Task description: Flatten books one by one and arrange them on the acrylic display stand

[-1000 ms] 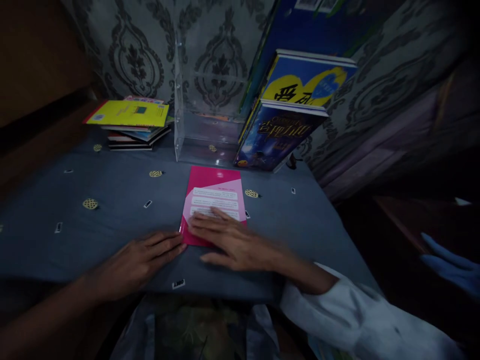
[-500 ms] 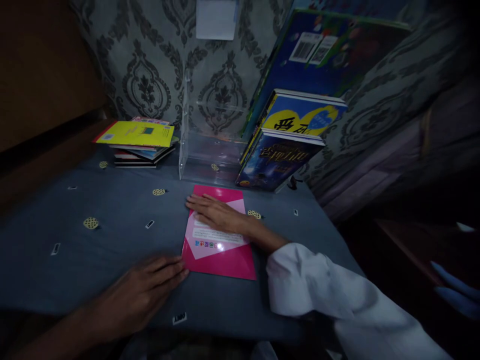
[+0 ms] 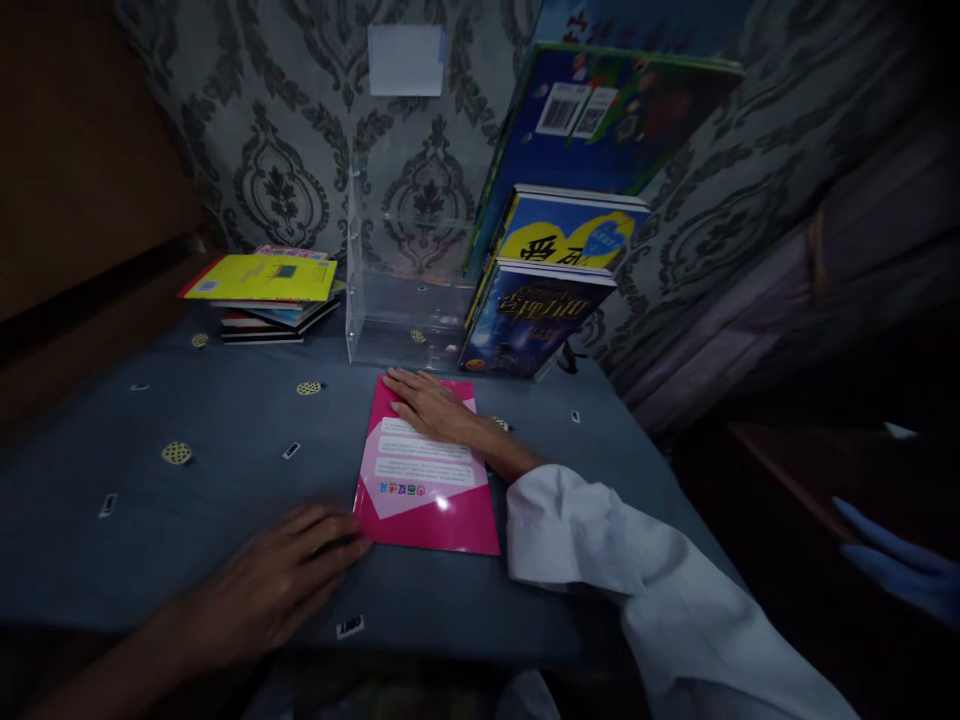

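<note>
A pink book (image 3: 420, 525) lies closed and flat on the blue-grey cloth, its lettering upside down to me. Across its upper part rests my right hand (image 3: 431, 405), palm down with fingers stretched out. My left hand (image 3: 289, 570) is at the lower left corner, fingers extended and slightly apart, fingertips touching the edge. Motion blurs this hand, and whether any fingertip is under the cover is hidden. Beyond the book stands a clear acrylic rack (image 3: 352, 300), with several upright books at its right side, including a dark blue book (image 3: 536, 310) in front.
A stack of books topped by a yellow book (image 3: 262, 278) sits at the back left. Patterned wallpaper (image 3: 281, 190) rises behind the covered table (image 3: 240, 400). A white card (image 3: 406, 60) is above the rack. A curtain (image 3: 750, 290) hangs at the right.
The view has shifted slightly, moving the scene leftward. My right hand has slid a little toward the book's top edge, uncovering more text. My left hand stays by the lower left corner.
</note>
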{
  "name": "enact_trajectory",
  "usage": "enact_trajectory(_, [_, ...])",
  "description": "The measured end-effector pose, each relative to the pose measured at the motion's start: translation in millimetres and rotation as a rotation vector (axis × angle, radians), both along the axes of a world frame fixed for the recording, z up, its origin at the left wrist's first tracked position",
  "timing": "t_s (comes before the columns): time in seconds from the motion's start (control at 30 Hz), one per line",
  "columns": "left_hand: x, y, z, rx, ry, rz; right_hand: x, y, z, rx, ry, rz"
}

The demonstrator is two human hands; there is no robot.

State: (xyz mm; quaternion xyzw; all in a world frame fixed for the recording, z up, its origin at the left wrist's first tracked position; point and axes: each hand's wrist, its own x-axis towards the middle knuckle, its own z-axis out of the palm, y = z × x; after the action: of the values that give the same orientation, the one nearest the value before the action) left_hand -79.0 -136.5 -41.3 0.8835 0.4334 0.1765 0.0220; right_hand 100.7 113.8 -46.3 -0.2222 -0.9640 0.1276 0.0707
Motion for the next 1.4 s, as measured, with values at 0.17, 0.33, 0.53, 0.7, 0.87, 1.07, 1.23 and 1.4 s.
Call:
enact_trajectory(0.17, [4.6,3.1,-2.1,-0.036,0.052,-0.013,10.3,-32.2,1.0,-0.024,0.001,0.025])
enact_trajectory(0.33, [10.7,-3.1,3.7,-0.128,0.175,-0.116,26.9,-69.1,2.4,-0.05,0.032,0.047])
enact_trajectory(0.53, [27.7,-26.5,-1.6,-0.109,0.239,-0.127,42.7,-99.9,6.6,-0.104,0.043,0.048])
enact_trajectory(0.7, [35.1,-36.7,-13.9,0.049,0.228,-0.122,63.5,-110.9,7.7,-0.182,0.083,0.066])
enact_trajectory(0.87, [33.3,-28.4,0.5,0.097,0.172,-0.184,108.7,-105.1,7.7,-0.293,0.165,0.014])
enact_trajectory(1.07, [32.4,-0.7,30.3,0.183,-0.137,-0.157,170.9,-95.7,9.7,-0.494,0.27,-0.045])
enact_trajectory(1.23, [35.8,25.2,49.6,0.145,-0.354,-0.067,184.8,-96.4,5.9,-0.55,0.335,-0.011])
enact_trajectory(1.4, [42.9,52.1,59.1,0.103,-0.48,0.06,173.2,-96.7,-3.4,-0.53,0.51,-0.113])
